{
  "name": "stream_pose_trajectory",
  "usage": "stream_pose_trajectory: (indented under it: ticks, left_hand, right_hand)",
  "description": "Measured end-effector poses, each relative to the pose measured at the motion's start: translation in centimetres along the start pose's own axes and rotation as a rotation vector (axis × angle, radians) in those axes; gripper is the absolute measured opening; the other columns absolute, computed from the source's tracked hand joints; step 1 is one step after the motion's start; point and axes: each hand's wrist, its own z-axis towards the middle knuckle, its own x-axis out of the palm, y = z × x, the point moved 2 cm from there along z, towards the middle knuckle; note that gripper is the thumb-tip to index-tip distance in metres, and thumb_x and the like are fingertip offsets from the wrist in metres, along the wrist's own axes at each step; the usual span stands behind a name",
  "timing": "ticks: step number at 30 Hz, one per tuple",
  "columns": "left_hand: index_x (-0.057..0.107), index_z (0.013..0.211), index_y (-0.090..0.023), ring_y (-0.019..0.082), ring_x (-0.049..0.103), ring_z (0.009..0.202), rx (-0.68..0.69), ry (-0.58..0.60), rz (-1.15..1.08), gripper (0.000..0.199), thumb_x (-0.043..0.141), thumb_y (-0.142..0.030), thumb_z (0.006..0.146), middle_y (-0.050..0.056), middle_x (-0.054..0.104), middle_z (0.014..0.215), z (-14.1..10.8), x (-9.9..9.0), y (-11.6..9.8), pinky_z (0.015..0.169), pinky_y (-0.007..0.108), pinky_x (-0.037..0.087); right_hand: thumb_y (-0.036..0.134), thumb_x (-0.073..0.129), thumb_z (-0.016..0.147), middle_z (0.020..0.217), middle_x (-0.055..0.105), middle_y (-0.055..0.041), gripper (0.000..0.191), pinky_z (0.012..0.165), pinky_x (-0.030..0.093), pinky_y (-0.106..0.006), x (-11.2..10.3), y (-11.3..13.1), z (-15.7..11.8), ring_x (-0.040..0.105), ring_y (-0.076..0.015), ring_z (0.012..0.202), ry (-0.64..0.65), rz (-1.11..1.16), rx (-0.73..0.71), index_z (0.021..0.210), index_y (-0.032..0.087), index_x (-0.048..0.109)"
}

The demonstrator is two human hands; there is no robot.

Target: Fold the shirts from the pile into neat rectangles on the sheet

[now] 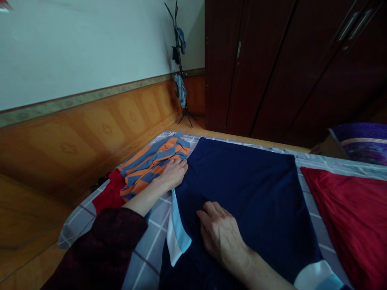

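Head view: we see the left hand (173,174) resting on an orange-and-blue striped garment (151,163), its fingers (181,162) flat and unclenched, just beside a navy garment (248,181) spread on a plaid bed cover (147,245). The right hand (222,233) lies on the navy cloth, fingers slightly curved, grasping nothing. Open, flat pressure suits smoothing without bunching.

Dim, flat, bluish indoor light; deep gloom over the wardrobe (256,68); soft shading on the navy cloth (242,181); wide-angle bowing toward the edges.
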Motion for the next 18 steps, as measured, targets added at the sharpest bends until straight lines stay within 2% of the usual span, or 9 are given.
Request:
stream_pose_trajectory:
  ticks: [4, 7, 9, 11, 15, 18]
  left_hand:
    - [0.065, 0.094, -0.015, 0.028, 0.052, 0.102, -0.022, 0.023, 0.007, 0.025, 0.049, -0.009, 0.077, 0.013, 0.065, 0.099, 0.4, -0.4, 0.3, 0.091, 0.044, 0.036]
    - [0.065, 0.096, -0.016, 0.027, 0.053, 0.103, -0.044, -0.005, -0.008, 0.023, 0.046, -0.012, 0.082, 0.012, 0.065, 0.100, -0.9, -1.5, 0.0, 0.093, 0.042, 0.036]
    - [0.062, 0.105, -0.016, 0.025, 0.054, 0.105, -0.049, -0.054, -0.104, 0.025, 0.045, -0.015, 0.086, 0.010, 0.064, 0.106, -2.5, -2.5, -0.6, 0.093, 0.039, 0.038]
    - [0.062, 0.105, -0.017, 0.021, 0.056, 0.100, -0.043, -0.074, -0.267, 0.023, 0.047, -0.017, 0.087, 0.007, 0.064, 0.104, -4.4, -3.2, -1.2, 0.088, 0.033, 0.041]
    - [0.065, 0.086, -0.018, 0.013, 0.059, 0.078, -0.015, 0.012, -0.541, 0.012, 0.053, -0.020, 0.086, 0.001, 0.064, 0.083, -7.7, -3.1, -1.9, 0.071, 0.023, 0.042]
    - [0.064, 0.080, -0.018, 0.012, 0.058, 0.072, 0.010, 0.078, -0.654, 0.009, 0.057, -0.019, 0.084, -0.001, 0.064, 0.077, -8.8, -2.4, -2.1, 0.068, 0.021, 0.041]
  right_hand:
    - [0.005, 0.051, 0.075, 0.085, 0.056, -0.0044, 0.021, 0.066, 0.040, -0.029, -0.2, 0.1, -0.1, 0.051, -0.0182, 0.078, 0.006, -0.012, -0.012, 0.084, 0.020, 0.062]
    - [0.006, 0.051, 0.076, 0.084, 0.056, -0.0046, 0.019, 0.065, 0.040, -0.029, -0.4, 0.2, 0.0, 0.051, -0.0179, 0.078, 0.018, -0.016, -0.005, 0.082, 0.020, 0.062]
    - [0.005, 0.050, 0.076, 0.084, 0.056, -0.0048, 0.019, 0.065, 0.039, -0.029, -0.6, 0.3, 0.0, 0.051, -0.0181, 0.078, 0.025, -0.013, -0.003, 0.081, 0.019, 0.062]
    - [0.006, 0.050, 0.076, 0.085, 0.056, -0.0048, 0.017, 0.065, 0.039, -0.029, -0.7, 0.4, -0.1, 0.050, -0.0182, 0.079, 0.022, 0.001, -0.014, 0.080, 0.019, 0.061]
    - [0.011, 0.051, 0.077, 0.087, 0.054, -0.0044, 0.013, 0.068, 0.039, -0.030, -1.1, 1.0, -0.3, 0.048, -0.0185, 0.081, 0.035, 0.073, -0.097, 0.080, 0.020, 0.060]
    - [0.015, 0.054, 0.077, 0.095, 0.054, -0.0048, 0.015, 0.074, 0.040, -0.032, -1.2, 1.8, -0.3, 0.048, -0.0189, 0.086, 0.098, 0.131, -0.206, 0.089, 0.021, 0.061]
